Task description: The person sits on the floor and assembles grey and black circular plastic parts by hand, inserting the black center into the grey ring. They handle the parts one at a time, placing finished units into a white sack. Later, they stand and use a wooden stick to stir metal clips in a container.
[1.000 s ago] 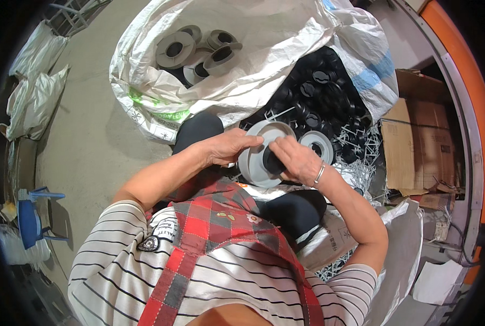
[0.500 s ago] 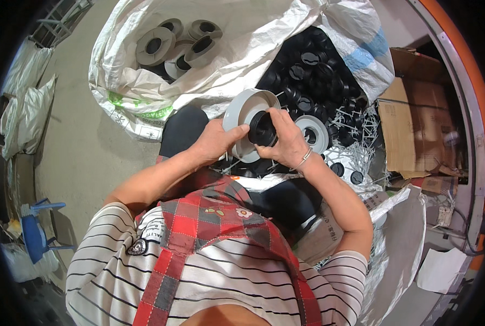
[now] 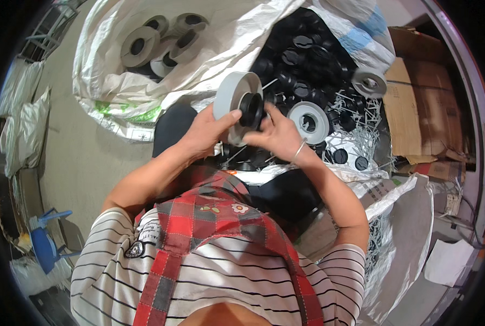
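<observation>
My left hand point(image 3: 204, 130) is closed on the rim of a pale grey, round plastic cup-like ring point(image 3: 230, 92), thumb towards its middle. A black ribbed round cap point(image 3: 250, 110) sits at the middle of this ring, tilted with it; how far it is seated I cannot tell. Just right of the cap, my right hand point(image 3: 280, 136) has its fingers apart and slightly blurred, the thumb close under the cap. Below and beyond the hands lies a heap of black caps point(image 3: 302, 60). A second grey ring point(image 3: 309, 124) rests on the heap beside my right hand.
Several grey ring parts point(image 3: 139, 46) lie in a large white woven sack point(image 3: 117, 92) at far left. Another grey ring point(image 3: 368, 82) is at the heap's right edge. Thin grey plastic sticks point(image 3: 356, 136) are scattered nearby. Cardboard point(image 3: 400, 108) stands right; a blue stool point(image 3: 44, 244) left.
My right fingers have come away from the black cap and spread. The held ring has turned more edge-on. A grey ring now shows at the heap's right edge, where none showed before.
</observation>
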`<state>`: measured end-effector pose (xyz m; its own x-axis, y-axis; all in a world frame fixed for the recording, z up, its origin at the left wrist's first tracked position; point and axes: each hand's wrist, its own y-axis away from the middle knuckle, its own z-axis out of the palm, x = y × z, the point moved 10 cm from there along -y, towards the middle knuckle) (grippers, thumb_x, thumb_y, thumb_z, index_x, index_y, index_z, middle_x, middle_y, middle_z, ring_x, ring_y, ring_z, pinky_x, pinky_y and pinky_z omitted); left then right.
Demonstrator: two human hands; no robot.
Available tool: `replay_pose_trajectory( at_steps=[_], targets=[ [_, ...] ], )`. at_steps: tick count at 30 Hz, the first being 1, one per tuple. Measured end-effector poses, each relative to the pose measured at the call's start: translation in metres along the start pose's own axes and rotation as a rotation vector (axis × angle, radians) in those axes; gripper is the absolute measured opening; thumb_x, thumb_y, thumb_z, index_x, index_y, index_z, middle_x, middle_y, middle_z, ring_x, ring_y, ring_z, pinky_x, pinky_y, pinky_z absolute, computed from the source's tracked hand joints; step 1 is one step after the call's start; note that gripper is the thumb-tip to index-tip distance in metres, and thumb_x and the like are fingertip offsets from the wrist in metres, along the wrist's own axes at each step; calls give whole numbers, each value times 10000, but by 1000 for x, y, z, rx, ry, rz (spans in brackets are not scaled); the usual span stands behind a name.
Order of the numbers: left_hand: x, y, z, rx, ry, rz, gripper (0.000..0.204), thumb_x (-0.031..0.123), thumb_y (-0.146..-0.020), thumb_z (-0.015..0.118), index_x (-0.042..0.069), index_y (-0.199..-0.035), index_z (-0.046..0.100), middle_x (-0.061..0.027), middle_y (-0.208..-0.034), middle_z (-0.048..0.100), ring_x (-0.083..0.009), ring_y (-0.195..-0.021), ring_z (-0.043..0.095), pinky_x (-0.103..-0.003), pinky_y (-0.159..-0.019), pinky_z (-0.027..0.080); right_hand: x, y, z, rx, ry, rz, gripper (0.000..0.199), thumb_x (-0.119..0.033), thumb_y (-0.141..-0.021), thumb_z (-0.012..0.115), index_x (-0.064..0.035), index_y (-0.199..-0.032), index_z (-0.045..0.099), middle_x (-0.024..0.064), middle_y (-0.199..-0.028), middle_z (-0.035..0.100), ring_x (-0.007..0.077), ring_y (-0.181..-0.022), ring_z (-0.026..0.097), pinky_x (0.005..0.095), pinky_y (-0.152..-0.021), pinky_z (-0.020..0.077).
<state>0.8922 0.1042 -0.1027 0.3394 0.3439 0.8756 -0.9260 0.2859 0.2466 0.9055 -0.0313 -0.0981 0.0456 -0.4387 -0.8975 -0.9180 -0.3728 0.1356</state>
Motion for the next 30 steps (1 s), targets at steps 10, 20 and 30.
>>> replay_pose_trajectory(
  at_steps=[10,20,30],
  targets=[
    [163,-4,-9,356,-1109,922,685,279,-837,709,-20,-1367,394,-177,-1333,477,-253,-1210,481,-345,-977,400,83,-27,-82,289,565,10,687,-534,-849,572,111,-1085,562,268,-990,623,366,-949,627,398,-832,509],
    [-34,-44,-46,180,-254,-33,439,181,-865,675,-8,-1243,558,-99,-1128,626,-155,-1047,565,-300,-972,400,188,-9,-123,155,589,544,579,-411,-603,727,68,-916,644,264,-920,660,353,-866,657,375,-812,505],
    [-36,-34,-11,-129,-744,-84,293,148,-834,673,-21,-1068,625,-46,-895,683,-90,-772,588,-239,-700,474,186,-140,-95,326,490,203,451,-285,-860,592,-10,-1213,533,237,-1197,557,373,-1111,542,413,-942,443]
  ],
)
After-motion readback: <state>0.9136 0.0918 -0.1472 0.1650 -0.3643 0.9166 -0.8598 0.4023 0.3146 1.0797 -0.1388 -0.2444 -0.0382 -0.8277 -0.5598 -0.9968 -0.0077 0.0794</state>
